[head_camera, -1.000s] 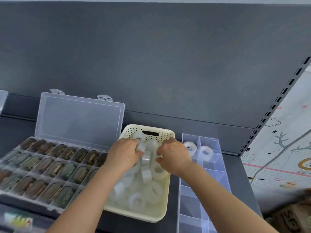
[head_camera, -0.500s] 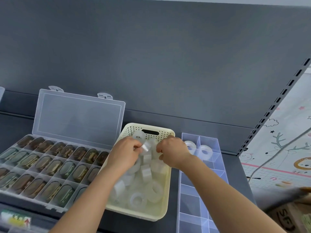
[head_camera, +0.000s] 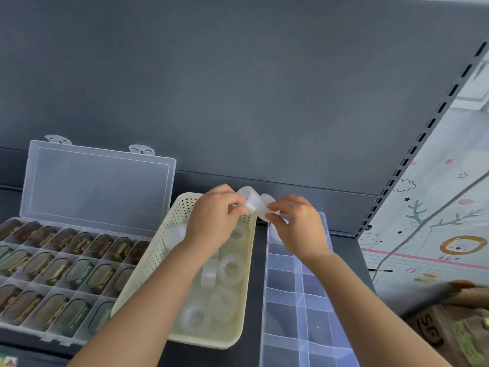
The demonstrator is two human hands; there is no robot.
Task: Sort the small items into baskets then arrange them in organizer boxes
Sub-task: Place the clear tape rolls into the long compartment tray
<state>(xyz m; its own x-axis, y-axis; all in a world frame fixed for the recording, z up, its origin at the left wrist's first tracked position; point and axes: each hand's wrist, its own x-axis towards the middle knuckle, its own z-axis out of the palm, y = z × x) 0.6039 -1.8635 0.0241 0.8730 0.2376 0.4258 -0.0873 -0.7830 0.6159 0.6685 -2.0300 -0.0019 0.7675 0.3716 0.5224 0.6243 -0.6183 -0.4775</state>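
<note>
Now raised out of the cream basket (head_camera: 156,263), the left hand (head_camera: 214,218) pinches one tape roll (head_camera: 250,200) and the right hand (head_camera: 297,229) a second tape roll (head_camera: 265,211), both above its far rim, presumably bound for the organizer box (head_camera: 284,316) alongside.

blurred dark letters, perhaps "SF", on cardboard box (head_camera: 434,336), lower right

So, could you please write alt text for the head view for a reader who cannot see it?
The left hand and right hand pinch two clear tape rolls above the far end of a cream basket holding more rolls. A clear organizer box lies right of it, an open filled case left.
</note>
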